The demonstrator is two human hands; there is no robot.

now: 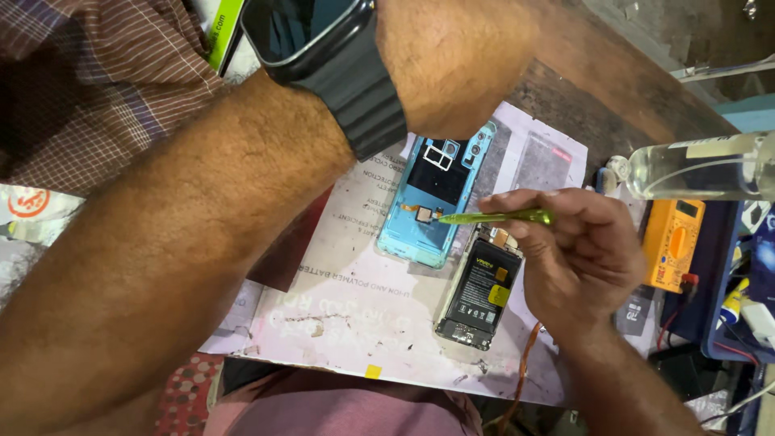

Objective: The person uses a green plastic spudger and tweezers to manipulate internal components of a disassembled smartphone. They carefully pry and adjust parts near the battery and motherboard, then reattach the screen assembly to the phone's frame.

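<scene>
My right hand (577,254) grips a thin green tool (500,217), its tip touching a small part on the light blue phone back cover (428,202). The cover lies inside-up on a worn white printed mat (355,299). Beside it, under my right hand, lies the opened phone body (480,295) with its black battery showing. My left hand (452,56) is raised close to the camera above the cover, with a black smartwatch (339,64) on the wrist. Its fingers are out of sight, so what it holds is hidden.
A yellow multimeter (674,242) sits at the right by a clear plastic bottle (702,165) and a blue tray (747,282) of small items. The dark wooden tabletop (613,97) extends behind the mat. A checked cloth (81,73) lies at the upper left.
</scene>
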